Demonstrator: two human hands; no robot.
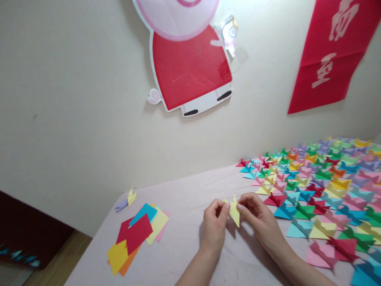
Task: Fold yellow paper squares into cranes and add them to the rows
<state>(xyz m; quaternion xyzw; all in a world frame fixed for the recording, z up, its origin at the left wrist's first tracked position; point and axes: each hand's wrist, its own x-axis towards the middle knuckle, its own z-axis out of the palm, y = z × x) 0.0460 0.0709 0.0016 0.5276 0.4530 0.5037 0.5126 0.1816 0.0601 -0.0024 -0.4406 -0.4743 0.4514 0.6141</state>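
Note:
A small folded yellow paper piece is held between both hands just above the pale pink table. My left hand pinches its left side with thumb and fingers closed. On the paper's right edge, my right hand is closed in a pinch as well. A loose stack of flat coloured paper squares, red, blue, yellow and orange, lies to the left of my hands.
Several rows of folded paper cranes in many colours cover the table's right side. Two small folded pieces, yellow and purple, lie near the table's far left edge. A cartoon pig cut-out and a red banner hang on the wall.

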